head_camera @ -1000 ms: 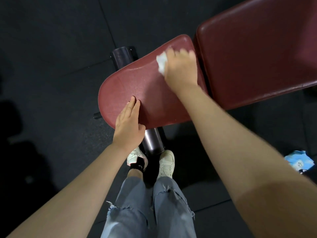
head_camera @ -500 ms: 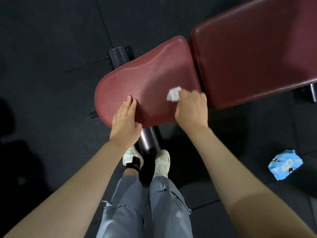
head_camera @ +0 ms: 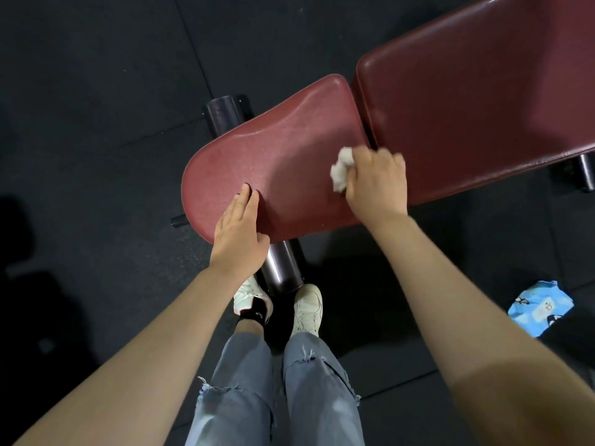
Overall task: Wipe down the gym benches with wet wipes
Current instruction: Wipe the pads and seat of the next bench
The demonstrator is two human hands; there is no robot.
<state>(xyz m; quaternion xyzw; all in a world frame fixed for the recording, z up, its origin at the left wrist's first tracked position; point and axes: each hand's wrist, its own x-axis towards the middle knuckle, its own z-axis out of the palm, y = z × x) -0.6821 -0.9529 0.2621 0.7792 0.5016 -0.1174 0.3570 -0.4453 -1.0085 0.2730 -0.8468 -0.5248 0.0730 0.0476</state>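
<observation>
A person stands over a maroon gym bench, both bare arms reaching up from six o'clock. The right hand (head_camera: 376, 181), at about three o'clock of the seat pad (head_camera: 283, 162), has its fingers curled round a crumpled white wipe (head_camera: 342, 169), its grip clamped on the wad and holding it against the pad's right end, just beside the gap that parts the seat from the back pad (head_camera: 476, 101). The wipe pokes out at the hand's nine o'clock side. The left hand (head_camera: 240, 233) lies flat on the seat's six o'clock edge, fingers straight and close together, its grip apart and holding nothing, fingertips pointing to twelve o'clock. The back pad runs off toward two o'clock. Under the seat, a dark steel post (head_camera: 281, 268) shows at six o'clock and a black roller (head_camera: 222, 112) at eleven o'clock. White shoes (head_camera: 307, 309) and torn grey jeans (head_camera: 273, 391) fill the lower centre. A blue wipes pack (head_camera: 539, 309) lies on the black floor (head_camera: 96, 91) at four o'clock, well apart from the bench.
</observation>
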